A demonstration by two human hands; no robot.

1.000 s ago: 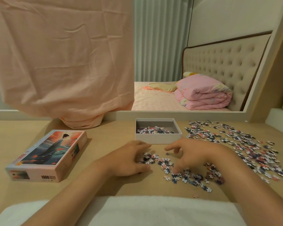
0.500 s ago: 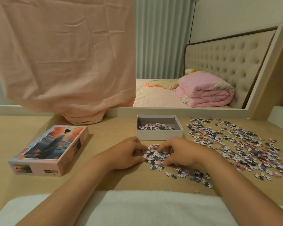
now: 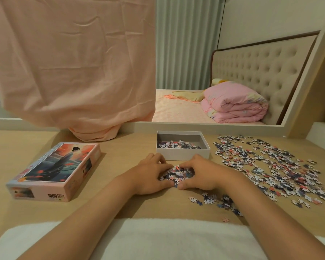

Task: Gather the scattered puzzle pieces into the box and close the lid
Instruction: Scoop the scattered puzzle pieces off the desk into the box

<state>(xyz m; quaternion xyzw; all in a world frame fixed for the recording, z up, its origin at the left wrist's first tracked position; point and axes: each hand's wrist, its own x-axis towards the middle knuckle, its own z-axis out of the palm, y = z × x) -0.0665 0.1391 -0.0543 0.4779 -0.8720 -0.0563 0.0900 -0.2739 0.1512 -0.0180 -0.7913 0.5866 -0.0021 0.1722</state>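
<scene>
Hold: left hand (image 3: 148, 177) and right hand (image 3: 202, 175) cup a heap of pink, white and blue cardboard puzzle pieces (image 3: 176, 173) on the pale wooden tabletop (image 3: 120, 147), fingers (image 3: 159, 160) curled round it, likely to scoop it whole | Place: just before the open white cardboard box (image 3: 184, 155), partly filled | Remaining: wide scatter of loose pieces (image 3: 270, 166) to the right; pink illustrated lid (image 3: 54, 171) off, well left.

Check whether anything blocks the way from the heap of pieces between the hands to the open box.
Nothing visible does. The small heap of colourful puzzle pieces, cupped between the left hand and right hand, lies just before the open white cardboard box; only its own low front wall must be cleared.
</scene>
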